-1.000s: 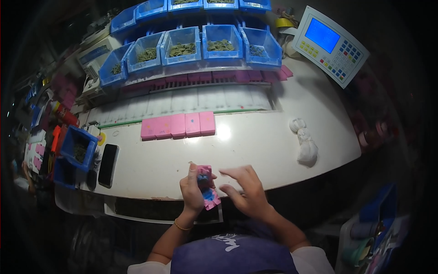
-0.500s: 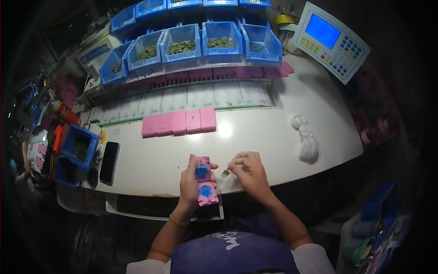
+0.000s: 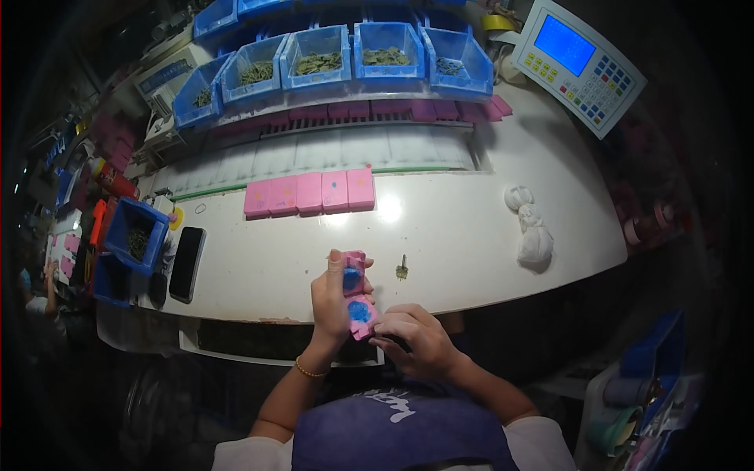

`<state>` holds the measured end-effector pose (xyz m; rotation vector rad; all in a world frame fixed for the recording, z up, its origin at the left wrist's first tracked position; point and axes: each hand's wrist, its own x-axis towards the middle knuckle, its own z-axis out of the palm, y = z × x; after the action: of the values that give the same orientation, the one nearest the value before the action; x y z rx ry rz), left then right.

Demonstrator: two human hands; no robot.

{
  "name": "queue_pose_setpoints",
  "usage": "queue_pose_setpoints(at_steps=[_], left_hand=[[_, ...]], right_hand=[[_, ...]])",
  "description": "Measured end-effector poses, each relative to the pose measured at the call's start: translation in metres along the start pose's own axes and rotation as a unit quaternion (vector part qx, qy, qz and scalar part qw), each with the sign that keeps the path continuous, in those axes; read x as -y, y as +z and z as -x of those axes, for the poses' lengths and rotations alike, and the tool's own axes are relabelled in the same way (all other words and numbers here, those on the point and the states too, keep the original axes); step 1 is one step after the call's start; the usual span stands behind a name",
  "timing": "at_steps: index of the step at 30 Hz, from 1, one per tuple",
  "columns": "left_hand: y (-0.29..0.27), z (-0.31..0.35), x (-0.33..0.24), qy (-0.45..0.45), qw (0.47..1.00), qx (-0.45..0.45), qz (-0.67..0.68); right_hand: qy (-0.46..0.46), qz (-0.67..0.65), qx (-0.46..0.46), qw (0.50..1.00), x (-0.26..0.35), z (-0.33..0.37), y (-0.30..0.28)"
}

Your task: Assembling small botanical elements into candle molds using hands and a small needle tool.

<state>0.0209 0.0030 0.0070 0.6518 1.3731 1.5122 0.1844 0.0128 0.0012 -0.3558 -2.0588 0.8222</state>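
Note:
My left hand (image 3: 331, 296) is closed around a pink block mold (image 3: 363, 328), opened into two halves one above the other. Each half has a round blue patch on its inner face. At the lower half's bottom right corner, my right hand (image 3: 420, 339) has its bent fingers and thumb against the edge. Whether anything small sits between those fingertips is hidden. On the white table, beyond my right hand, lies a small greenish piece with flat leaf-like parts and a thin stem (image 3: 402, 268).
Several closed pink blocks (image 3: 310, 193) stand in a row behind my hands. Blue bins (image 3: 314, 72) of green pieces fill the rack beyond. A black phone (image 3: 188, 264) and a blue bin (image 3: 135, 234) are left; a tied white cloth bundle (image 3: 535, 243) and a keypad panel (image 3: 580, 67) are right.
My right hand has let go of the greenish piece, leaving it on the table, and has come down and left to the mold's lower corner. My left hand still holds the mold.

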Motion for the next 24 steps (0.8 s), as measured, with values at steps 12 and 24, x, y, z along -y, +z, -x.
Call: queue_pose_setpoints(at_steps=[12, 24], left_hand=[[0.001, 0.009, 0.008, 0.103, 0.99, -0.013, -0.095], [0.003, 0.01, 0.01, 0.167, 0.976, -0.032, -0.138]], right_hand=[[0.006, 0.039, 0.031, 0.999, 0.001, -0.002, -0.005], [0.037, 0.09, 0.105, 0.99, 0.012, -0.009, -0.005]])
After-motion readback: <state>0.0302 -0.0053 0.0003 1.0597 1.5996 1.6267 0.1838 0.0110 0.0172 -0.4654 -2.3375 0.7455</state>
